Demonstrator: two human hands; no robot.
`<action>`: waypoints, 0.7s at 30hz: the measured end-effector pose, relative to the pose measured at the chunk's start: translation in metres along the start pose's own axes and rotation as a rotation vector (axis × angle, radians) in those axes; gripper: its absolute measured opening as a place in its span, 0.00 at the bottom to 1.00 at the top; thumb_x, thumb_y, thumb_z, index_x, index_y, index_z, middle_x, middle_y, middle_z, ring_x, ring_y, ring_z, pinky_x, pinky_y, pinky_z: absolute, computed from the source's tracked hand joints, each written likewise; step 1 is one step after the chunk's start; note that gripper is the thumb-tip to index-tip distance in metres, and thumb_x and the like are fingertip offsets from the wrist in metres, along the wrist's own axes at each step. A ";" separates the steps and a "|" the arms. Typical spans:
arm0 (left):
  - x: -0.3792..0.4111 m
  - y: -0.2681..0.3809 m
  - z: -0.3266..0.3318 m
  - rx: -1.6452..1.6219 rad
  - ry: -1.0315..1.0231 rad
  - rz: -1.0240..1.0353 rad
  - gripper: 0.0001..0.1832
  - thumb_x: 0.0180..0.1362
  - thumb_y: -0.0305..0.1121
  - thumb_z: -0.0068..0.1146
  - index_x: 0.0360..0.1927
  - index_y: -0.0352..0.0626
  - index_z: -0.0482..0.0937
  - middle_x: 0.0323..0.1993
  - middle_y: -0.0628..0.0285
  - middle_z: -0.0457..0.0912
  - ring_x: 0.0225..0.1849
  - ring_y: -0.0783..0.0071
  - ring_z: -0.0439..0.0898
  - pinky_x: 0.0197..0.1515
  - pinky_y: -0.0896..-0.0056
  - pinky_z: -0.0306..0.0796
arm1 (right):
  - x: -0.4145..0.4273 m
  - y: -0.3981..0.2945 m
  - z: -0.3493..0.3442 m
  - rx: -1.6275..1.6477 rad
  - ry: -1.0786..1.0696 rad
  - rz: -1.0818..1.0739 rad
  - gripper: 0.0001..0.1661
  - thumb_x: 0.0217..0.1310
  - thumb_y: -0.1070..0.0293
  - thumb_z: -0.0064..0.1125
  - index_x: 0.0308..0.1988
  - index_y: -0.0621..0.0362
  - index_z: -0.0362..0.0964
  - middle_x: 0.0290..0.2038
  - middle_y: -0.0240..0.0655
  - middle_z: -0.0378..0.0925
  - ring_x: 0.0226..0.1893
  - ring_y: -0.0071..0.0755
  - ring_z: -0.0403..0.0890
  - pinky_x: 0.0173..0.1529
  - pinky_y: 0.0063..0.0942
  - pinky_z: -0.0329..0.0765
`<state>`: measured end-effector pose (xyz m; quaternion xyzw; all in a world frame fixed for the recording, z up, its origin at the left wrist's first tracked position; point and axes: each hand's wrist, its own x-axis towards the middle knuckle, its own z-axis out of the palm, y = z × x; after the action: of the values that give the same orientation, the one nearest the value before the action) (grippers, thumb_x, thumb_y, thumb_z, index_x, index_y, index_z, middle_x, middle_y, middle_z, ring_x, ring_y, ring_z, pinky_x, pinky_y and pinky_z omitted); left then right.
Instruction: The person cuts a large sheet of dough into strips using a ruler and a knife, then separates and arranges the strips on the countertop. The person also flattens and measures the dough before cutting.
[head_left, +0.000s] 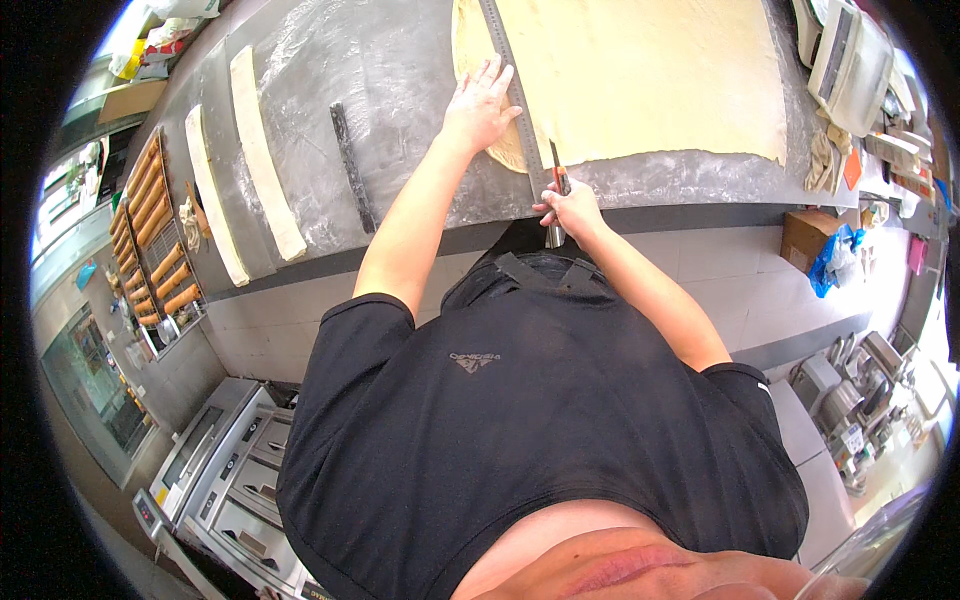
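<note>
A large pale sheet of rolled dough (652, 82) lies on the floured worktop (397, 90), with a long metal ruler (519, 97) across it near its left edge. My left hand (480, 109) rests flat with spread fingers on the ruler's left side and the dough margin there. In my right hand (574, 206) is a knife with an orange-and-black handle (562, 178), its thin dark blade pointing away from me at the dough's near edge. The right fingers are also close to the ruler's near end; whether they touch it I cannot tell.
Two dough strips (268, 154) and a dark narrow bar (352, 169) lie on the left. Beyond them are racks of browned rolls (154, 195). Crumpled gloves (821, 161) and a whitish appliance (851, 67) sit right. A cardboard box (810, 238) stands below the table edge.
</note>
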<state>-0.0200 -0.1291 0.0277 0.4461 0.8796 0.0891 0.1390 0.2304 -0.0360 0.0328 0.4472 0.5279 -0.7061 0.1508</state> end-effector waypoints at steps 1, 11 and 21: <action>-0.001 -0.001 0.000 0.003 -0.013 -0.011 0.43 0.72 0.54 0.62 0.85 0.49 0.62 0.88 0.53 0.53 0.89 0.55 0.51 0.88 0.44 0.47 | 0.000 -0.002 0.000 -0.032 -0.007 0.022 0.10 0.77 0.74 0.59 0.53 0.64 0.73 0.39 0.44 0.89 0.30 0.31 0.91 0.28 0.27 0.83; 0.001 0.000 -0.004 0.040 -0.033 0.015 0.43 0.71 0.54 0.62 0.84 0.49 0.62 0.88 0.53 0.53 0.89 0.53 0.51 0.87 0.43 0.49 | 0.002 -0.008 0.005 -0.159 0.024 0.068 0.12 0.76 0.69 0.61 0.50 0.68 0.75 0.36 0.44 0.90 0.23 0.31 0.88 0.27 0.30 0.81; 0.003 0.002 -0.011 0.066 -0.031 0.022 0.46 0.69 0.53 0.66 0.83 0.44 0.62 0.86 0.51 0.57 0.87 0.53 0.54 0.86 0.43 0.52 | 0.000 -0.056 -0.009 -0.373 0.148 -0.113 0.19 0.74 0.59 0.64 0.50 0.67 0.79 0.24 0.42 0.87 0.23 0.35 0.90 0.34 0.38 0.86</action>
<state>-0.0234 -0.1258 0.0382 0.4616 0.8747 0.0548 0.1369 0.1967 -0.0059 0.0669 0.4320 0.6834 -0.5686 0.1520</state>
